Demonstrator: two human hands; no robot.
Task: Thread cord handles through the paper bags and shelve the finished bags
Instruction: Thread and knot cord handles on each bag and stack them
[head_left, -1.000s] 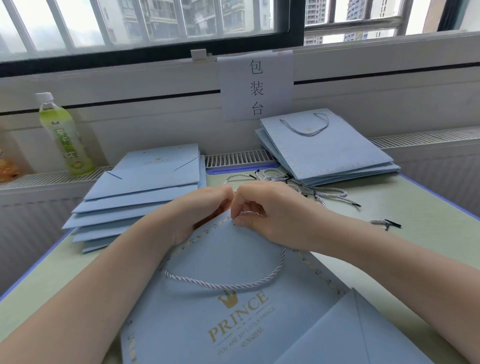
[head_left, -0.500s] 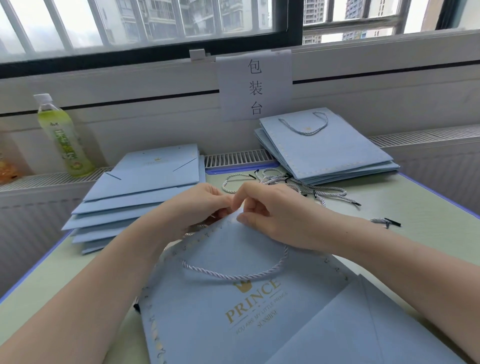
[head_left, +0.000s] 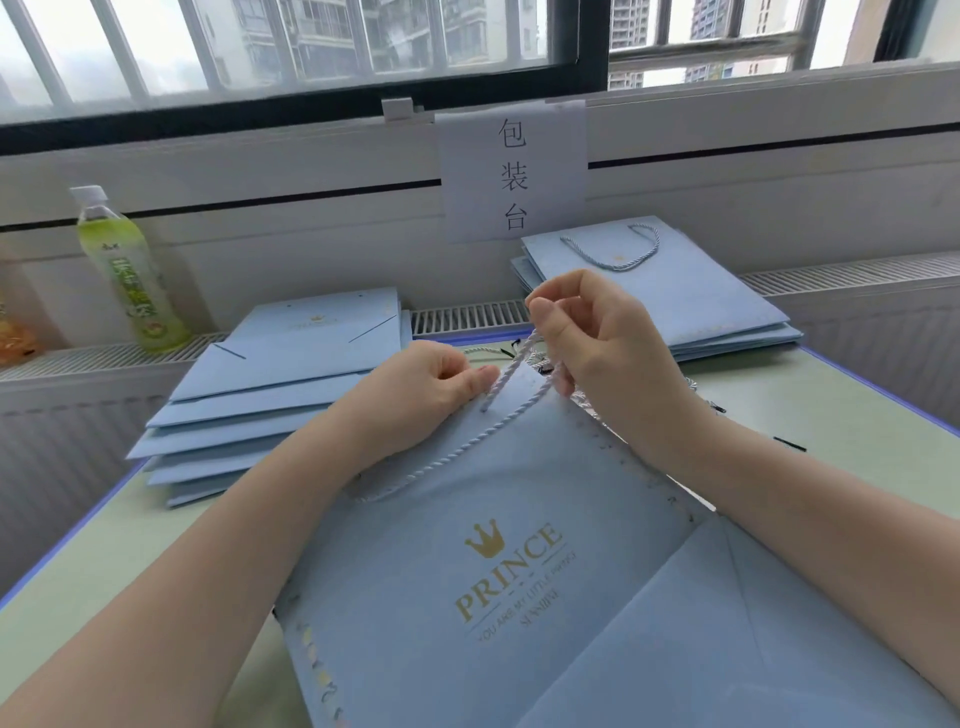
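Right hand (head_left: 597, 332) is raised above the far edge of the flat light-blue paper bag with gold PRINCE lettering (head_left: 467, 571) and pinches the twisted white-blue cord handle (head_left: 511, 371) between thumb and forefinger, drawing it up taut. Left hand (head_left: 431, 384) grips the bag's far edge, thumb beside the hole where the cord emerges. The bag lies at the near-centre of the green counter (head_left: 857, 415).

Step in hand, by judgement: pulling one cord end through its punched hole. The lower run of cord trails slack across the bag face toward the left.

Next move calls for holding the bag edge steady and pulling until the cord seats, without tearing the paper.

Unthreaded flat blue bags (head_left: 280, 384) lie stacked at the far-left corner; finished corded bags (head_left: 675, 296) are stacked at far right. Loose spare cords (head_left: 698, 387) lie behind the right hand.
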